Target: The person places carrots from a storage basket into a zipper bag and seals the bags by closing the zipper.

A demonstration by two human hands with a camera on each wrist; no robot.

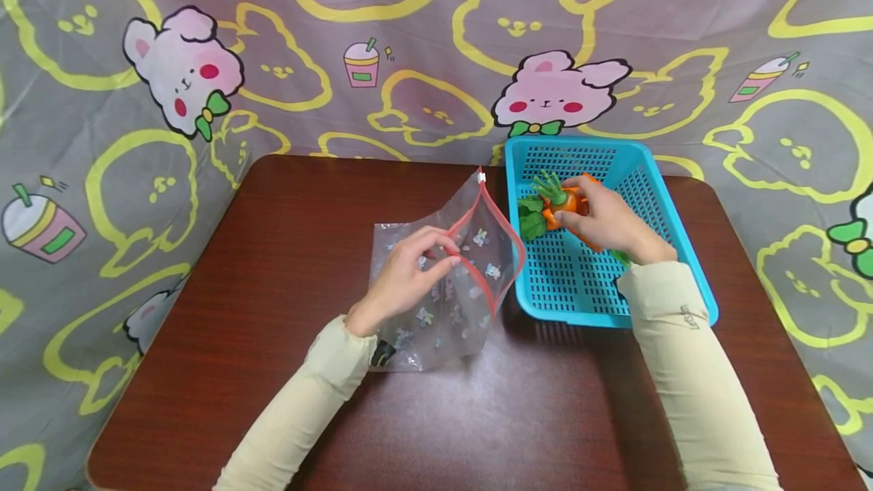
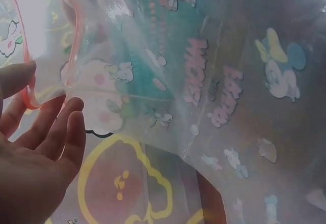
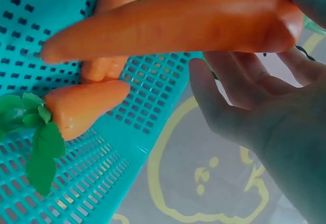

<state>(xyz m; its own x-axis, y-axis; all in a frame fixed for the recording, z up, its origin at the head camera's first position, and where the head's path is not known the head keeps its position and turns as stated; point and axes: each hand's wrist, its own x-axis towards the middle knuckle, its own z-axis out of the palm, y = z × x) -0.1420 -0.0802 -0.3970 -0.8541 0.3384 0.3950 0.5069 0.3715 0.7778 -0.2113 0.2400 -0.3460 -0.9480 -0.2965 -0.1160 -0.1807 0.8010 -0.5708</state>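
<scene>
My left hand (image 1: 404, 273) pinches the red zip edge of a clear printed plastic zip bag (image 1: 436, 324). The bag's mouth gapes toward the right, and its white slider (image 1: 481, 177) sits at the upper corner. Over the blue plastic basket (image 1: 580, 315), my right hand (image 1: 608, 220) grips an orange carrot (image 3: 168, 25) by its thick end, thumb on one side and fingers on the other. Two more carrots lie in the basket; one, with green leaves (image 3: 43, 158), shows clearly in the right wrist view. The other is partly hidden behind the held carrot.
The bag and basket stand side by side on a dark reddish-brown table (image 1: 239, 286). A grey cloth (image 1: 423, 29) with yellow outlines and rabbit prints hangs behind and around it. A green bit (image 1: 621, 257) shows in the basket beside my right wrist.
</scene>
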